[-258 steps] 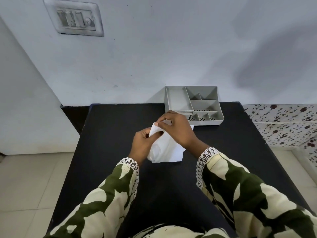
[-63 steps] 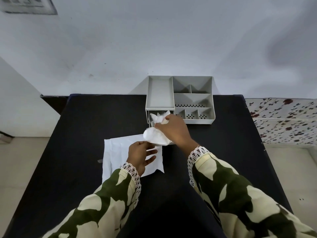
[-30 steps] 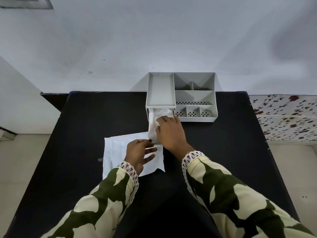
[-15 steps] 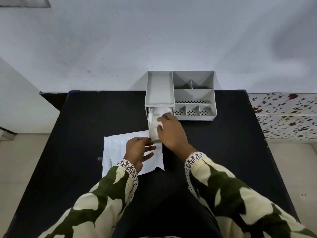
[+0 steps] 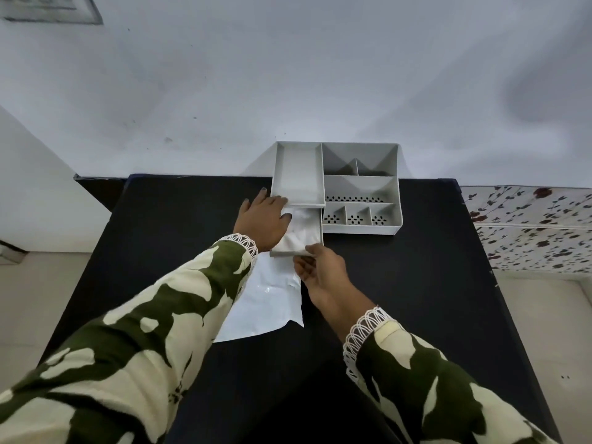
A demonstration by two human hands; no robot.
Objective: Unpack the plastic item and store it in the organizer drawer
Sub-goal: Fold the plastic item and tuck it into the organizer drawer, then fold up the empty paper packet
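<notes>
The grey organizer (image 5: 360, 184) stands at the table's far edge against the wall. Its drawer (image 5: 315, 233) is pulled out toward me from under the left tray. The crumpled white plastic item (image 5: 299, 233) lies inside the drawer. My left hand (image 5: 262, 219) lies spread against the organizer's left front corner, with its fingertips touching the item. At the drawer's front edge (image 5: 285, 253), the fingers of my right hand (image 5: 320, 274) are closed on the lip. The flat white packaging (image 5: 269, 302) lies on the table below the drawer, partly under my left sleeve.
The black table (image 5: 400, 283) ends at the wall behind and drops to a tiled floor on the left and right. A flower-patterned surface (image 5: 528, 225) adjoins on the right. The organizer's other compartments hold nothing.
My left hand has left the packaging and moved up to the organizer's left corner. My right hand has come out of the drawer and now holds its front edge.
</notes>
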